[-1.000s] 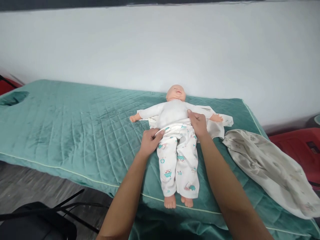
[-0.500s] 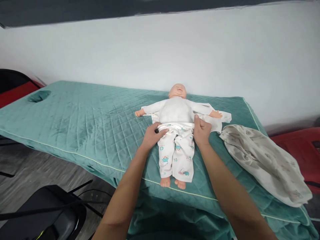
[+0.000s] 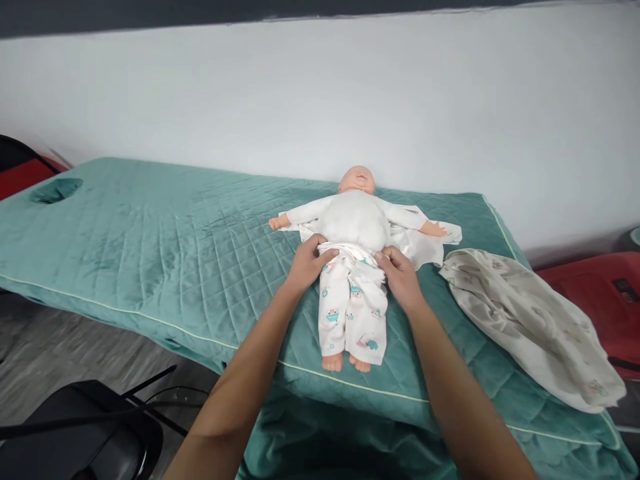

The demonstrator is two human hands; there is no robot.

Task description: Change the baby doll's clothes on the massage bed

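A baby doll [image 3: 353,217] lies on its back on the green quilted bed cover, arms spread and feet toward me. It wears white printed pants [image 3: 334,313] with teal pictures, pulled up to the belly. My left hand [image 3: 309,263] pinches the waistband at the doll's hip on the left side. My right hand [image 3: 399,272] pinches the waistband on the other side, thumb on the front. Under the doll's arms and back lies a white printed shirt [image 3: 417,243], spread open. Parts of the waistband are hidden by my fingers.
A crumpled off-white printed cloth [image 3: 530,327] lies on the bed [image 3: 200,247] to the right. The bed has a face hole [image 3: 57,191] at far left and a wall behind. A black chair [image 3: 85,427] stands at lower left, a red chair [image 3: 595,293] at right.
My right hand has moved down and inward along the waistband, its thumb now over the front. The waistband is bunched more at that side. My left hand stays nearly in place.
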